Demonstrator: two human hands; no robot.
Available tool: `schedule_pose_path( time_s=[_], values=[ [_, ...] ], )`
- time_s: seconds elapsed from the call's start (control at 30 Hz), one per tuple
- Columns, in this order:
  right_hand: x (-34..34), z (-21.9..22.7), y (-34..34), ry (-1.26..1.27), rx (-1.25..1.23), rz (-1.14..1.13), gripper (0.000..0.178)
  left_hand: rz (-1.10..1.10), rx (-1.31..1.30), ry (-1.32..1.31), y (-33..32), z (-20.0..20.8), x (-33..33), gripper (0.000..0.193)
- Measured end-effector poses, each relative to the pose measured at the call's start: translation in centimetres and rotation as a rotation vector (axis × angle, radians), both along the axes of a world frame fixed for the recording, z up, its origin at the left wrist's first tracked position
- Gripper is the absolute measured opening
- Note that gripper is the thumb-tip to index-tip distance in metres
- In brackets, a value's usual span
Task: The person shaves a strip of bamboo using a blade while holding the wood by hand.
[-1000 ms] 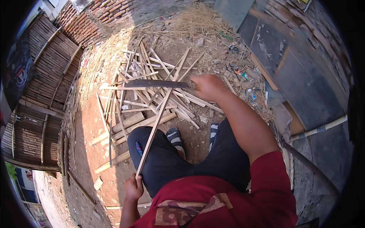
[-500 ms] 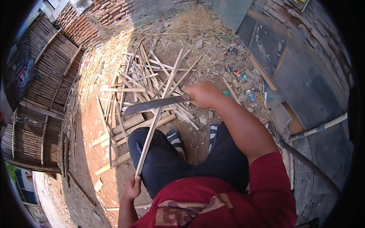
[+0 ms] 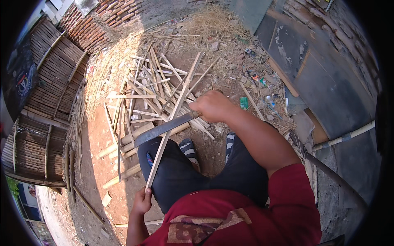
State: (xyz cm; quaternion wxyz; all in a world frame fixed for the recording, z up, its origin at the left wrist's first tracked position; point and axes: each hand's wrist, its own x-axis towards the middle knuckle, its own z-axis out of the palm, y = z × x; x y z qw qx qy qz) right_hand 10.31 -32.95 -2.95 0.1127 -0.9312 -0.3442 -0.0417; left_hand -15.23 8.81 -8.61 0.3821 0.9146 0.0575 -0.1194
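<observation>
My left hand (image 3: 142, 201) is closed round the near end of a long, pale split bamboo strip (image 3: 179, 104), which slants away over my left thigh toward the pile. In my right hand (image 3: 213, 105) is the handle of a machete (image 3: 162, 130). Its broad dark blade points left and lies across the strip, just above my left knee. Beyond the blade, a heap of loose bamboo strips (image 3: 154, 80) lies crisscrossed on the dirt. The part of the handle inside my right fist is hidden.
Thicker bamboo poles (image 3: 123, 175) lie left of my left knee. A slatted bamboo panel (image 3: 53, 61) stands at the left, a brick wall (image 3: 108, 20) at the back. Dark boards (image 3: 324, 82) lean at the right. Dry straw (image 3: 215, 20) and bits of litter (image 3: 262, 81) cover the ground beyond.
My right hand has come a little nearer and to the left. The machete blade has moved down along the strip and tilted. My left hand keeps its hold in the same place.
</observation>
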Motion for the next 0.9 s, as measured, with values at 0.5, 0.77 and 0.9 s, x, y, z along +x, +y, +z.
schedule_pose_path(
  time_s=[0.5,0.77,0.9],
  values=[
    [1.8,-0.4,-4.5,-0.010,0.210,-0.290,0.025,-0.043,0.024,-0.068,-0.5,0.0,0.0,0.047],
    [3.0,-1.6,-9.0,0.017,0.422,-0.567,0.041,-0.043,0.008,0.007,0.9,-0.4,0.2,0.051],
    [1.3,0.5,-6.1,-0.007,0.221,-0.308,0.043,-0.060,0.007,-0.075,-0.6,0.2,0.4,0.051]
  ],
)
